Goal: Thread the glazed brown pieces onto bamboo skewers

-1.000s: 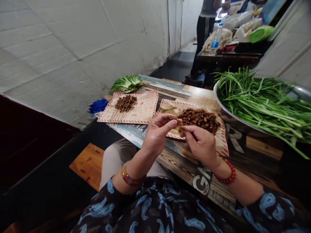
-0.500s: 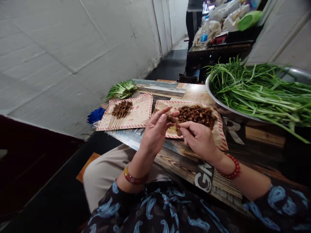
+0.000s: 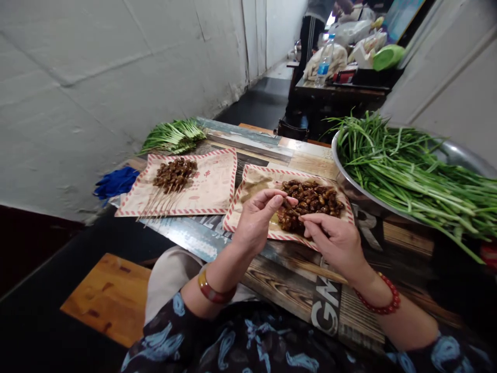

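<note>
Since half a second ago, the left hand (image 3: 252, 220) has drawn its spread fingers in, and the gap between its fingertips and those of the right hand (image 3: 339, 241) has grown slightly. The view has shifted too, showing more of the wooden stool (image 3: 111, 295) at near left.

Now the left hand pinches a small brown piece (image 3: 286, 202), partly hidden by its fingers. The right hand, thumb against forefinger, grips a thin stick (image 3: 297, 212) that slants up toward the left fingertips; whether its tip is inside the piece cannot be told. Both hands are above the right paper sheet (image 3: 252, 194), where a glossy pile of brown pieces (image 3: 316, 197) lies just beyond them.

Farther left, loaded skewers (image 3: 174, 176) lie on the left paper sheet (image 3: 213, 181), bare ends toward the near edge. Cut greens (image 3: 174, 135) lie behind it, and a blue glove (image 3: 114, 182) is at its left. At right, a metal bowl (image 3: 363, 199) holds long green stalks (image 3: 407, 171).
</note>
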Demonstrator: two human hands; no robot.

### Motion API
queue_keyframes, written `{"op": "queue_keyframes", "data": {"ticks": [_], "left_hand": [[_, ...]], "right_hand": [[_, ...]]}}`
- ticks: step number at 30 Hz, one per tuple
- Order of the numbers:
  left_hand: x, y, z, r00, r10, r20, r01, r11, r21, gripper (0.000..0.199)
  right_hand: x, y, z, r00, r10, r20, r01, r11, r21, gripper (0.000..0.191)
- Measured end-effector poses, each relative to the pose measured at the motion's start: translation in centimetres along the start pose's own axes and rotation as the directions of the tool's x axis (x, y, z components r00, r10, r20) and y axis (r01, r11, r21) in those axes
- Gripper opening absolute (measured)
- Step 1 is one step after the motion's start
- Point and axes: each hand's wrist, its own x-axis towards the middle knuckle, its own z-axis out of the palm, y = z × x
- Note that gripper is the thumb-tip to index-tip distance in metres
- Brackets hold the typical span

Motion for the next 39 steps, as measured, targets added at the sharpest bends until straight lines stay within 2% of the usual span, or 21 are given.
{"op": "queue_keyframes", "data": {"ticks": [5, 14, 17, 21, 25, 28, 33, 36, 39], "left_hand": [[0.9, -0.6, -0.4, 0.999, -0.029, 0.043, 0.030, 0.999, -0.025, 0.019], [1.9, -1.6, -0.3, 0.991, -0.108, 0.079, 0.114, 0.990, -0.080, 0.018], [2.1, -1.8, -0.2, 0.982, -0.149, 0.118, 0.161, 0.983, -0.093, 0.018], [2.4, -2.1, -0.4, 0.953, -0.206, 0.222, 0.235, 0.966, -0.111, 0.018], [2.9, -1.9, -1.2, 0.922, -0.243, 0.300, 0.290, 0.949, -0.121, 0.037], [3.2, -1.9, -1.7, 0.915, -0.270, 0.299, 0.305, 0.950, -0.074, 0.042], [3.1, -2.2, -1.9, 0.892, -0.327, 0.311, 0.363, 0.930, -0.062, 0.023], [3.2, -2.3, -1.9, 0.903, -0.319, 0.287, 0.353, 0.933, -0.073, 0.020], [3.2, -2.2, -1.8, 0.909, -0.322, 0.265, 0.352, 0.933, -0.076, 0.019]], "right_hand": [[0.0, 0.2, 0.4, 0.999, -0.025, -0.033, 0.022, 0.997, -0.071, 0.018], [0.2, -0.2, 1.0, 0.996, 0.074, -0.057, -0.078, 0.994, -0.074, 0.017], [0.1, -0.3, 1.1, 0.990, 0.130, -0.055, -0.132, 0.991, -0.033, 0.016], [-0.4, -0.4, 1.4, 0.961, 0.274, -0.051, -0.269, 0.960, 0.080, 0.015], [-0.9, -0.4, 1.8, 0.917, 0.398, -0.003, -0.386, 0.891, 0.238, 0.014], [-1.3, 0.0, 2.1, 0.899, 0.437, 0.037, -0.428, 0.855, 0.292, 0.013], [-1.9, 0.4, 2.1, 0.865, 0.490, 0.106, -0.498, 0.812, 0.306, 0.012], [-2.2, 0.6, 2.0, 0.858, 0.496, 0.136, -0.513, 0.806, 0.296, 0.013], [-2.4, 0.6, 1.9, 0.865, 0.487, 0.117, -0.500, 0.826, 0.261, 0.013]]}}
